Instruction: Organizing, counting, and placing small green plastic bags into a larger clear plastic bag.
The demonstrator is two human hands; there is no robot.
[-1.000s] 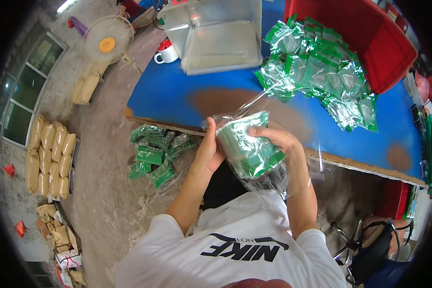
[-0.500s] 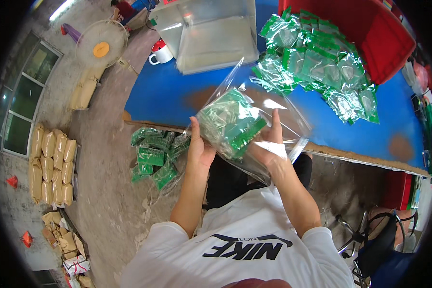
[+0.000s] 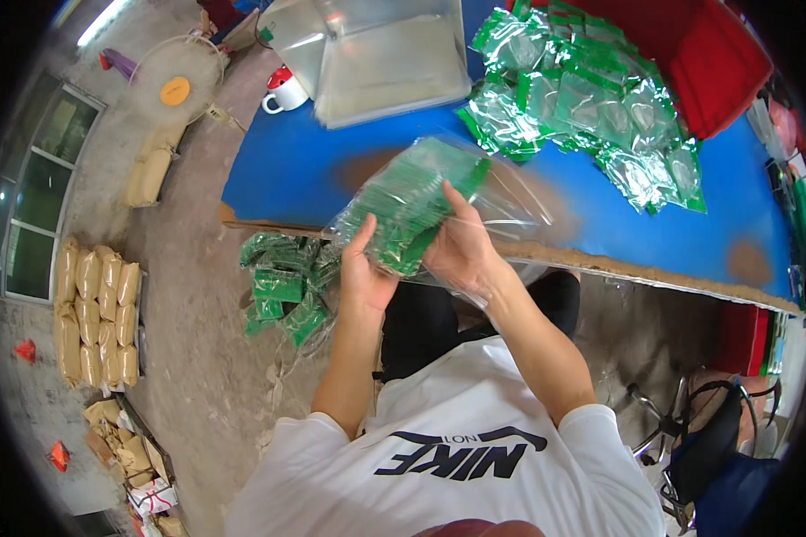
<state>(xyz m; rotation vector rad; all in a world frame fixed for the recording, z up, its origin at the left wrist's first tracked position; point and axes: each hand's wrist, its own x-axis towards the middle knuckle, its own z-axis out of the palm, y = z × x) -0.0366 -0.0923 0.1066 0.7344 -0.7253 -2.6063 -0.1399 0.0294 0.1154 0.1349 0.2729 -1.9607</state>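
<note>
A clear plastic bag (image 3: 418,199) with a stack of green-edged packets inside is between my hands, over the near edge of the blue table. My left hand (image 3: 367,273) grips its lower left side, thumb on top. My right hand (image 3: 464,243) holds the lower right side, thumb pressed over the film and fingers beneath, partly hidden. Loose film sticks out past the stack to the right. Beyond it on the table lies a spread pile of flat clear packets with green edges (image 3: 591,98).
A clear plastic box (image 3: 390,76) and a white mug with a red top (image 3: 285,91) stand at the back left. A red bin (image 3: 716,72) is behind the pile. Bagged green bundles (image 3: 278,286) lie on the floor at left; a chair (image 3: 716,447) stands at lower right.
The bag has turned and its loose film now lies closer to the stack. My right hand has shifted left, its thumb coming over the bag's top.
</note>
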